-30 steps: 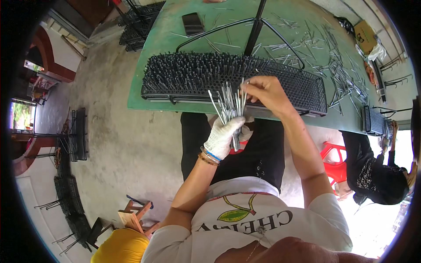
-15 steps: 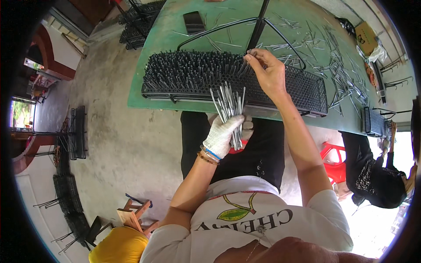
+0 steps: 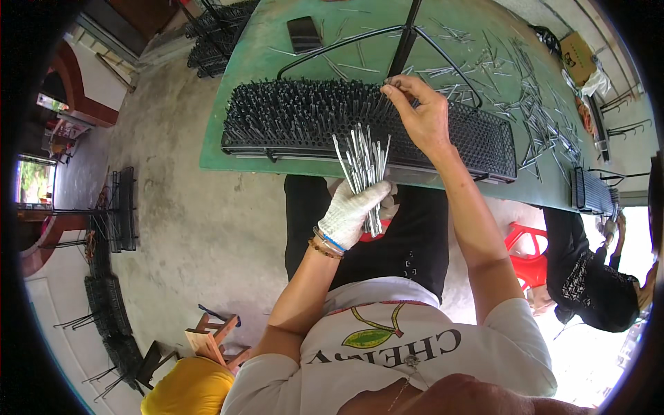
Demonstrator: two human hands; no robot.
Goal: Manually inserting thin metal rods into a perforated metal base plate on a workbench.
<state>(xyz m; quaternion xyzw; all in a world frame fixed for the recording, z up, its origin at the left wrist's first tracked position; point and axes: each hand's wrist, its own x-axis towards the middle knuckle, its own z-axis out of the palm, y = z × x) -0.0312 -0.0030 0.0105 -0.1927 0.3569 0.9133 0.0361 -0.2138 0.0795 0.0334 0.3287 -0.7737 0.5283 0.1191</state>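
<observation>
My left hand [image 3: 353, 213], in a white glove, is closed round a bundle of thin silvery metal rods [image 3: 365, 162] that fan out at the top. It is just in front of a long black mesh rack [image 3: 477, 136] on the table. Dark thin rods [image 3: 290, 111] stand upright and densely packed across the rack's left part. Bare of any glove, my right hand [image 3: 423, 114] reaches over the rack's middle, by the edge of the packed rods. Its thumb and forefinger are pinched together; what lies between them is too small to make out.
The green table [image 3: 249, 62] carries loose metal rods [image 3: 546, 128] at the right and a dark flat phone-like object [image 3: 303, 34]. A black frame [image 3: 404, 52] rises behind the rack. Another person [image 3: 595, 290] works at the right near a red stool [image 3: 527, 259] and a second rack [image 3: 591, 191].
My right fingertips have shifted slightly left over the rack. My left hand stays in place with the bundle, its rods fanned a little differently.
</observation>
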